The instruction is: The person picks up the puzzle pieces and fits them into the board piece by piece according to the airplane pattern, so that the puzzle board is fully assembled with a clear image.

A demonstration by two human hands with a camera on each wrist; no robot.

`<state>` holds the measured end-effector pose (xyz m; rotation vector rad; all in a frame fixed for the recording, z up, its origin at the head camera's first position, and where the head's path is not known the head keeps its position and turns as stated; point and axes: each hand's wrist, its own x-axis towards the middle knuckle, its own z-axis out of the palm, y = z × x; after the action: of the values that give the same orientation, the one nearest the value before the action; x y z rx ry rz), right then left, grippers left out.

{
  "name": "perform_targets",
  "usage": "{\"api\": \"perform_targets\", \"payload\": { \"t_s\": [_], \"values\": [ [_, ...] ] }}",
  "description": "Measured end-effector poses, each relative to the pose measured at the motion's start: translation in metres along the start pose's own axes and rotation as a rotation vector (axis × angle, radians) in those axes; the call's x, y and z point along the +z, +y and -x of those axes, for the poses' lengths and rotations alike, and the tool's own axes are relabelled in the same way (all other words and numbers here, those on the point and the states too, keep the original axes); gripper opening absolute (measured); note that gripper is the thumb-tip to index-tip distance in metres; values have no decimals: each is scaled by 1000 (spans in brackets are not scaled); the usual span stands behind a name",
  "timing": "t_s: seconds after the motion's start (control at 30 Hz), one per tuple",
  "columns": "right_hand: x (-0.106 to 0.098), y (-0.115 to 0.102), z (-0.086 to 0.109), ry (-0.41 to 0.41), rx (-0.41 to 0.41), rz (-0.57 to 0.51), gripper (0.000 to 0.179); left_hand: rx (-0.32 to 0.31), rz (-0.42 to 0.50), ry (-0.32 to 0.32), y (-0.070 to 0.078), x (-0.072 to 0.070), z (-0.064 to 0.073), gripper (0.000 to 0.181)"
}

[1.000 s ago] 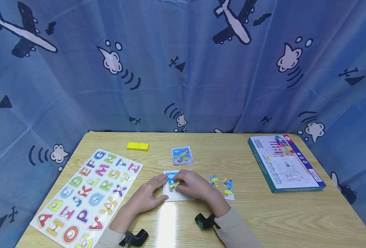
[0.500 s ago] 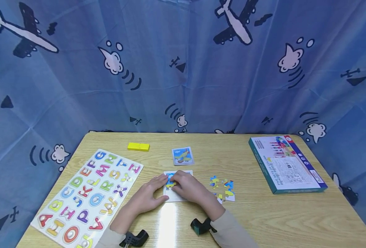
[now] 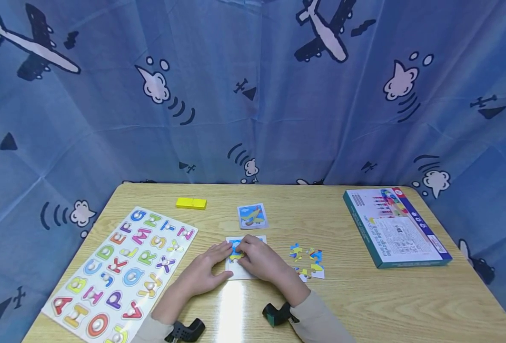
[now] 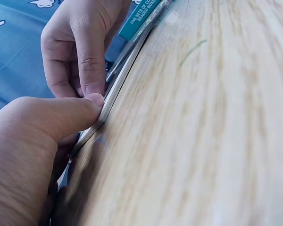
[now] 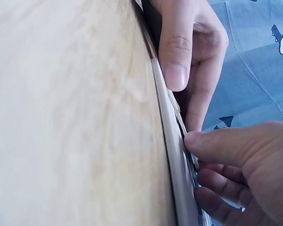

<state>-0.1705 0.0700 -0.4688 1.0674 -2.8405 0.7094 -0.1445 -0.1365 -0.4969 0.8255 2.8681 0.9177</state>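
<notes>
A white puzzle board (image 3: pixel 241 272) with blue and yellow airplane pieces at its upper left lies at the table's near middle. My left hand (image 3: pixel 202 271) rests at the board's left side, straight fingers on its upper left and thumb at the lower left edge. My right hand (image 3: pixel 261 259) is over the board, thumb and curled fingers at a blue and yellow puzzle piece (image 3: pixel 235 256); its fingers partly hide that piece. In the right wrist view, the right thumb (image 5: pixel 210 143) touches the thin piece layer on the board. Several loose puzzle pieces (image 3: pixel 316 267) lie right of the board.
Behind the board lies a small airplane picture card (image 3: pixel 253 216). A yellow block (image 3: pixel 191 203) is at the back left. The alphabet board (image 3: pixel 120 271) covers the left side, and a flat beads box (image 3: pixel 396 226) lies at the back right.
My right hand has moved slightly left and turned over the board, bringing the piece in with it and uncovering more loose pieces. The left hand has stayed in place.
</notes>
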Motion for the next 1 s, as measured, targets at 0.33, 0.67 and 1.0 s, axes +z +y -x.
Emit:
{"api": "perform_targets", "payload": {
  "t_s": [0.33,0.67,1.0],
  "values": [
    [3,-2,-1,8,21,0,17,24,-19,4,1,0,0,57],
    [5,0,-1,35,26,-22,8,187,-108,74,5,3,-1,39],
    [-8,5,1,-89,118,-100,30,131,-82,28,7,6,-2,41]
  ]
}}
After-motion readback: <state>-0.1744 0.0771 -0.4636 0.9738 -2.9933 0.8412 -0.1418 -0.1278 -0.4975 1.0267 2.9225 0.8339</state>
